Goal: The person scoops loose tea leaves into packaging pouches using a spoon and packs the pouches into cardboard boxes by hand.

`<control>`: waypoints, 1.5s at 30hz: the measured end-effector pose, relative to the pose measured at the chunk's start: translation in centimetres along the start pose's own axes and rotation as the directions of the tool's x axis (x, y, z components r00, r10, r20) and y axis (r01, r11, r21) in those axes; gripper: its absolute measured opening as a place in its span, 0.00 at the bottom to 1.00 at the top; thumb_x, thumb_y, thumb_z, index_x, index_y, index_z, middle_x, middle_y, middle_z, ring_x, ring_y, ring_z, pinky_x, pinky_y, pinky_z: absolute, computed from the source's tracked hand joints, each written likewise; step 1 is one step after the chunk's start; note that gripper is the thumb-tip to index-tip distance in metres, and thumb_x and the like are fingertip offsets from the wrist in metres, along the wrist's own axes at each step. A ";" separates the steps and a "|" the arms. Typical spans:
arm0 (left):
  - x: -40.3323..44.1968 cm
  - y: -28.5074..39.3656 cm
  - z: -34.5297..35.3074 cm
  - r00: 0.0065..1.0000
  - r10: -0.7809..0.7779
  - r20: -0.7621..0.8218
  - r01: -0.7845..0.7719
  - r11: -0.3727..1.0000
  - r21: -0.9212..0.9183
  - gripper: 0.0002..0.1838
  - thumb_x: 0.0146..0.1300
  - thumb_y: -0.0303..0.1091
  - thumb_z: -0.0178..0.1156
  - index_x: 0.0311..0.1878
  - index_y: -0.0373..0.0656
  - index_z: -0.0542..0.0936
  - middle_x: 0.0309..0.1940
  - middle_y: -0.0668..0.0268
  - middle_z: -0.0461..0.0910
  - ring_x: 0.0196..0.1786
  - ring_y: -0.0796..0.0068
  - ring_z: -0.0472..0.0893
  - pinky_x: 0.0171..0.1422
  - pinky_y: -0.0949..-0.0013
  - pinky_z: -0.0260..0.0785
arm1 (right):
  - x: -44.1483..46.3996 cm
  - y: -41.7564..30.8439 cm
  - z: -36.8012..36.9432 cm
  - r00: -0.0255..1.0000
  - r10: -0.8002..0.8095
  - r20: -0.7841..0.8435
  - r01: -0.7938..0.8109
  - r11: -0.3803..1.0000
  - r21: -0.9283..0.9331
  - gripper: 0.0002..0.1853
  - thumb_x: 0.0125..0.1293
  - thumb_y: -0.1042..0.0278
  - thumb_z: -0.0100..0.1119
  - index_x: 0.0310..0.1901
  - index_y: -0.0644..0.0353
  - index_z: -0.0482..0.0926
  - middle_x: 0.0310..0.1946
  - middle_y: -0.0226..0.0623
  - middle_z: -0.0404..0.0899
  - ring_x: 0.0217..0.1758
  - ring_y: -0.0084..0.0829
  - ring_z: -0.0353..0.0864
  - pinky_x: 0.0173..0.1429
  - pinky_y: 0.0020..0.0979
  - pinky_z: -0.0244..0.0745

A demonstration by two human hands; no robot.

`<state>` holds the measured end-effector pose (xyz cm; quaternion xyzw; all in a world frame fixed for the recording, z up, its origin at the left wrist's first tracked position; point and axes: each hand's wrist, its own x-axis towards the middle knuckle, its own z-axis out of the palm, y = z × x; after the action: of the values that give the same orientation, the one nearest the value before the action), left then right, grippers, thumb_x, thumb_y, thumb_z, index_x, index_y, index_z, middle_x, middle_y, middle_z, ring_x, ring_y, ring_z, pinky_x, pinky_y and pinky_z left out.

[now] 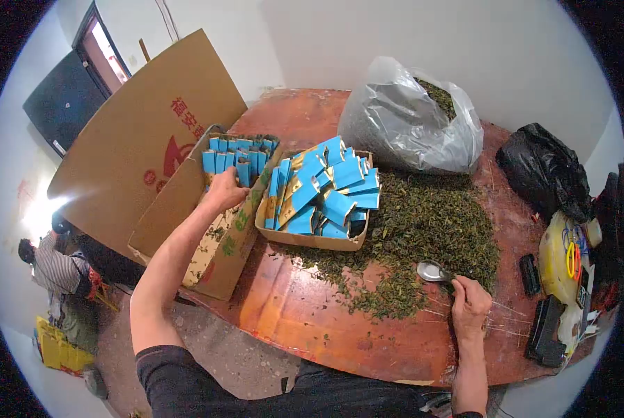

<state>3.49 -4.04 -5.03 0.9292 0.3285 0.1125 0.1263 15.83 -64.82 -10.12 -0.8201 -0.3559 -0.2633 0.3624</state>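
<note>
My left hand (pixel 225 191) reaches into the long cardboard box (pixel 222 261) on the left, its fingers closed at the lower part of a blue packet (pixel 243 173). Other blue packets stand upright in rows there, beyond my fingers. In my right hand (pixel 471 306) is a metal spoon (pixel 432 271), gripped by its handle. The spoon's bowl lies at the near edge of a wide pile of dried leaves (pixel 430 223). Between my hands stands a smaller cardboard box (pixel 312 239), heaped with blue and gold packets (pixel 340 205) lying at various angles.
A clear plastic bag (pixel 395 125) of dried leaves stands behind the pile. At right are a black plastic bag (pixel 543 167), a yellow container (pixel 561 254) and a black case (pixel 545 331). A tall cardboard flap (pixel 137 146) rises at left. Another person (pixel 57 265) is beyond it.
</note>
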 end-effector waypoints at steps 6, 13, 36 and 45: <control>-0.2 0.3 0.3 1.000 0.001 -0.022 0.000 0.999 0.044 0.32 0.57 0.44 0.79 0.54 0.28 0.79 0.48 0.34 0.86 0.56 0.34 0.86 0.61 0.44 0.79 | 0.1 -0.3 -0.1 1.000 0.013 0.024 -0.013 1.000 0.023 0.03 0.67 0.82 0.70 0.41 0.68 0.86 0.34 0.46 0.88 0.33 0.45 0.88 0.38 0.39 0.81; -0.1 -0.2 0.4 0.998 0.050 -0.031 -0.047 0.996 0.077 0.33 0.57 0.44 0.80 0.56 0.28 0.78 0.49 0.34 0.86 0.57 0.33 0.85 0.62 0.43 0.78 | 0.2 -0.3 0.1 0.999 -0.037 -0.008 0.037 0.999 0.020 0.06 0.64 0.82 0.73 0.41 0.64 0.86 0.32 0.45 0.88 0.32 0.45 0.89 0.36 0.40 0.81; -7.7 8.6 -7.2 0.948 0.266 -0.175 -0.288 0.951 -0.112 0.29 0.60 0.38 0.77 0.61 0.33 0.80 0.42 0.49 0.91 0.43 0.59 0.91 0.52 0.58 0.82 | -0.2 -0.2 0.2 1.000 0.002 -0.005 -0.002 1.000 0.026 0.04 0.66 0.79 0.72 0.41 0.64 0.86 0.35 0.45 0.90 0.35 0.45 0.90 0.40 0.40 0.84; -9.0 13.8 -4.1 0.937 0.338 0.091 -0.315 0.927 -0.204 0.40 0.60 0.47 0.79 0.69 0.33 0.76 0.57 0.44 0.86 0.59 0.45 0.87 0.64 0.52 0.79 | -0.5 0.2 0.6 0.999 0.006 -0.036 -0.003 0.998 0.065 0.03 0.67 0.80 0.71 0.40 0.66 0.87 0.36 0.46 0.90 0.37 0.45 0.92 0.41 0.40 0.85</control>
<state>3.48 -19.58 1.96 0.9602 0.1485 0.1039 0.2125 15.77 -64.68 -10.89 -0.8038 -0.3558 -0.2655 0.3960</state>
